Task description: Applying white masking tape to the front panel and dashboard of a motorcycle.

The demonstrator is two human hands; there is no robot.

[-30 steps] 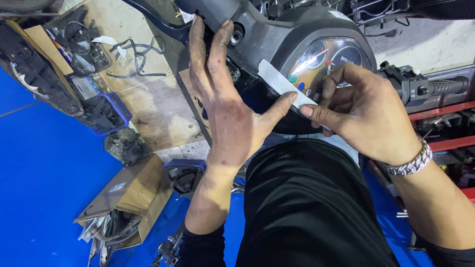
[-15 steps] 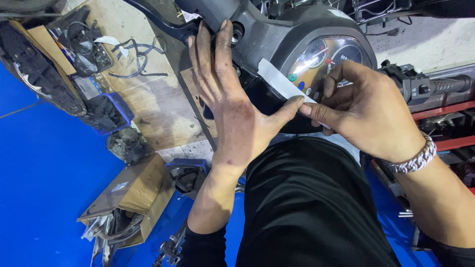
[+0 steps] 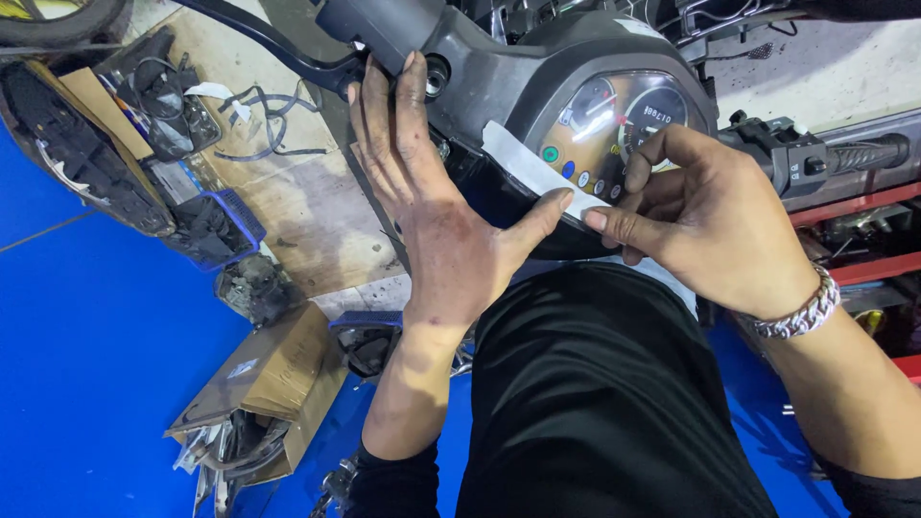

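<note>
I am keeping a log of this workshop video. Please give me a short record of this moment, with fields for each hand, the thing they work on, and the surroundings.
left hand: left hand lies flat on the dark cover beside the dash, thumb on the strip
right hand: right hand pinches the other end of the strip at the dash's lower edge
strip: white, lying slantwise across the rim of the dash
right wrist: metal bracelet
grip: handlebar grip, free
floor: blue mat, open cardboard box of parts
</note>
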